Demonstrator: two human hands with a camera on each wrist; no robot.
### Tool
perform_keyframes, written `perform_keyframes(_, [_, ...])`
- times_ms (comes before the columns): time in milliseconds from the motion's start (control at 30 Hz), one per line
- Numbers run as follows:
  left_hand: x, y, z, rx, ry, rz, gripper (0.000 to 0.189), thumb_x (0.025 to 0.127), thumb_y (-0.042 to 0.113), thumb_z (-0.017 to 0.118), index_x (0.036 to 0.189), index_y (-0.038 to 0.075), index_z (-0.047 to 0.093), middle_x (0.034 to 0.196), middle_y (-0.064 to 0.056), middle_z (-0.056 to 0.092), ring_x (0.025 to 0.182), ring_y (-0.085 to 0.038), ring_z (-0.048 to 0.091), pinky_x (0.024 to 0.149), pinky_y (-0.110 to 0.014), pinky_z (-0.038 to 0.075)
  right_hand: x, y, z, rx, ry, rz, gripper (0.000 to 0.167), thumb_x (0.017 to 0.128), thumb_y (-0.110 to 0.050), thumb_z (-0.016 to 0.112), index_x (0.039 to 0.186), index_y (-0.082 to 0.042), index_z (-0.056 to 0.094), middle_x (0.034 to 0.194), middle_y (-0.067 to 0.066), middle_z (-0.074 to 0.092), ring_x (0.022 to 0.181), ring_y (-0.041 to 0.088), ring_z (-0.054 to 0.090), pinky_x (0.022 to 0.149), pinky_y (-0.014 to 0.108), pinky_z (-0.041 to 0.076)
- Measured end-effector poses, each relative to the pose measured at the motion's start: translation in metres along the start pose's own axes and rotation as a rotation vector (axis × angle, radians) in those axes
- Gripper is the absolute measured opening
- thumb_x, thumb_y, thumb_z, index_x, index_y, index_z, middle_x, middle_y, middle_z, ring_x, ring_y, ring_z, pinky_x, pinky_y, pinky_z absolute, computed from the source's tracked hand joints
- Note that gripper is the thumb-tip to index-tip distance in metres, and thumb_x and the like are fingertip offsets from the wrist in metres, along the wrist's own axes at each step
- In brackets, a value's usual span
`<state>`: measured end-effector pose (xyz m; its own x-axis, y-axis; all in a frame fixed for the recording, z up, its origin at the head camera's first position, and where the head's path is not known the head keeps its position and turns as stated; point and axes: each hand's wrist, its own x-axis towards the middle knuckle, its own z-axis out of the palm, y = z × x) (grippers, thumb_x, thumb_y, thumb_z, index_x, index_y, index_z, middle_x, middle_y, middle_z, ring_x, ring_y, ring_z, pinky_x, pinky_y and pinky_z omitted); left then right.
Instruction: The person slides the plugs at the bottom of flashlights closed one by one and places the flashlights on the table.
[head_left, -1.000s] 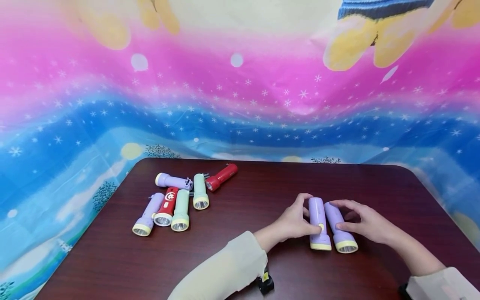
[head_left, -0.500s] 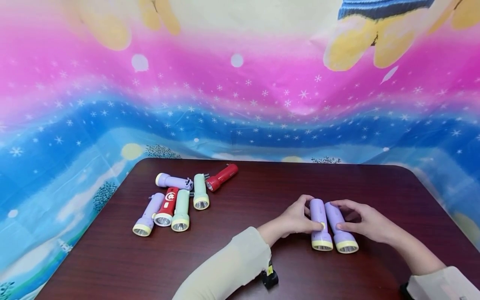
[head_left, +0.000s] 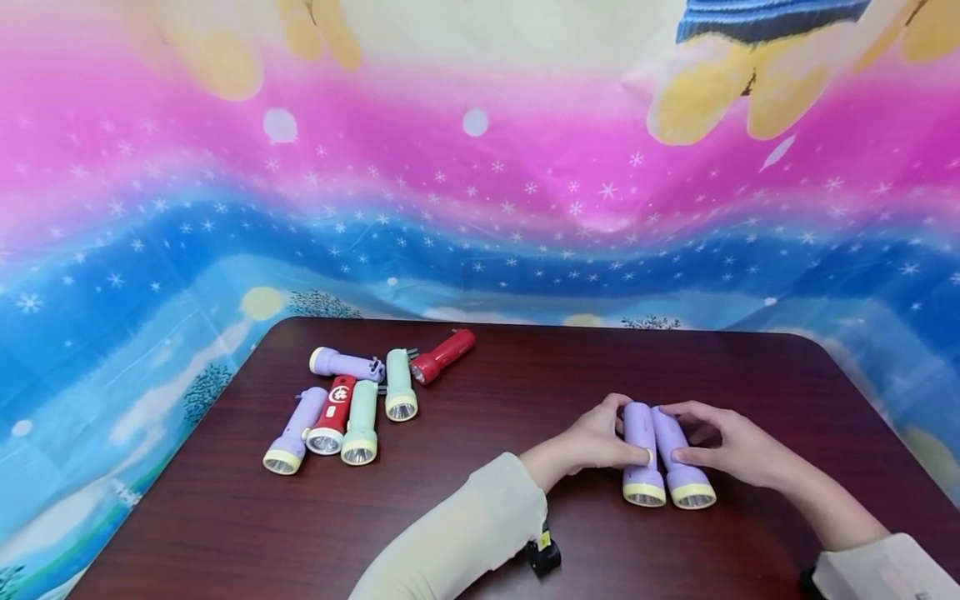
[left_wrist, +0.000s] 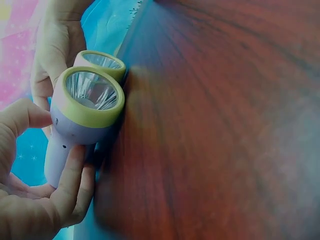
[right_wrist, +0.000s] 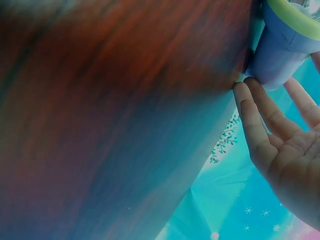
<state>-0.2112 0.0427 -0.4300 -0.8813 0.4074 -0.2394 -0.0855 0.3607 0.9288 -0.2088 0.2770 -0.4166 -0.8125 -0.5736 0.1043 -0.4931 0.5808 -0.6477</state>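
Note:
Two purple flashlights with pale yellow rims lie side by side on the table's right half, lenses toward the near edge. My left hand (head_left: 600, 437) grips the left flashlight (head_left: 640, 429), thumb across its top by the switch. On the other one, the right flashlight (head_left: 682, 475), my right hand (head_left: 738, 446) has thumb and fingers along the barrel. The two heads sit close together; whether they touch is unclear. In the left wrist view, fingers curl round the nearer flashlight (left_wrist: 82, 122). The right wrist view shows fingertips at the tail of a purple flashlight (right_wrist: 285, 52).
At the table's left lie several more flashlights: purple ones (head_left: 296, 433) (head_left: 348, 364), green ones (head_left: 363, 421) (head_left: 401, 383), and red ones (head_left: 335, 412) (head_left: 444, 357). The dark wooden table (head_left: 480, 517) has a patterned cloth (head_left: 480, 200) hanging behind it.
My left hand has shifted its flashlight slightly right and nearer, and rolled it so more of the lens shows. The right hand and its flashlight stay almost still.

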Motion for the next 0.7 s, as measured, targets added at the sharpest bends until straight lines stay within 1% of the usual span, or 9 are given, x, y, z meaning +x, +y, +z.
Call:
perform_keyframes(167, [0.001,0.003,-0.003,0.118,0.021,-0.01,0.071,0.077,0.014,0.083,0.138,0.019,0.047,0.109,0.002,0.056,0.089,-0.008,0.054,0.072,-0.023,0.051,0.0,0.0,0.0,0.0,-0.013,0.021,0.054,0.087,-0.017,0.076,0.134,0.001,0.055,0.115,0.018,0.066,0.087,0.001,0.064,0.071,0.024,0.055])
perform_keyframes(300, [0.001,0.005,-0.004,0.186,0.026,-0.026,0.072,0.076,0.019,0.084,0.138,0.019,0.048,0.114,0.001,0.055,0.095,-0.007,0.052,0.076,-0.023,0.05,0.0,-0.001,0.0,0.0,-0.02,0.021,0.054,0.088,-0.018,0.076,0.134,0.002,0.055,0.114,0.019,0.065,0.086,0.002,0.064,0.071,0.024,0.055])
perform_keyframes(433, [0.002,0.005,-0.006,0.242,0.018,-0.026,0.073,0.076,0.023,0.083,0.14,0.018,0.049,0.116,0.001,0.057,0.096,-0.007,0.053,0.078,-0.022,0.049,0.0,-0.002,-0.001,-0.001,-0.028,0.039,0.055,0.088,-0.02,0.075,0.134,0.001,0.054,0.113,0.018,0.065,0.087,0.003,0.065,0.071,0.025,0.055])
perform_keyframes(533, [0.002,0.003,-0.01,0.264,0.001,-0.018,0.074,0.077,0.023,0.082,0.142,0.018,0.048,0.114,0.002,0.057,0.094,-0.007,0.052,0.078,-0.022,0.049,0.0,-0.002,-0.002,-0.007,-0.028,0.06,0.056,0.088,-0.022,0.075,0.135,0.0,0.054,0.114,0.017,0.065,0.087,0.005,0.065,0.072,0.025,0.055])
perform_keyframes(600, [0.002,0.002,-0.012,0.234,-0.02,-0.012,0.074,0.078,0.02,0.081,0.144,0.016,0.047,0.109,0.0,0.058,0.088,-0.007,0.053,0.075,-0.022,0.049,0.0,-0.002,-0.002,-0.013,-0.03,0.066,0.056,0.088,-0.023,0.075,0.135,0.0,0.054,0.113,0.017,0.065,0.087,0.005,0.065,0.072,0.025,0.055])
perform_keyframes(700, [0.0,-0.001,-0.015,0.115,-0.067,-0.016,0.074,0.08,0.013,0.08,0.145,0.012,0.044,0.097,-0.003,0.058,0.076,-0.01,0.058,0.069,-0.023,0.054,-0.001,-0.001,-0.002,-0.012,-0.028,0.068,0.056,0.088,-0.022,0.075,0.135,0.0,0.054,0.112,0.016,0.065,0.086,0.004,0.065,0.071,0.025,0.054])
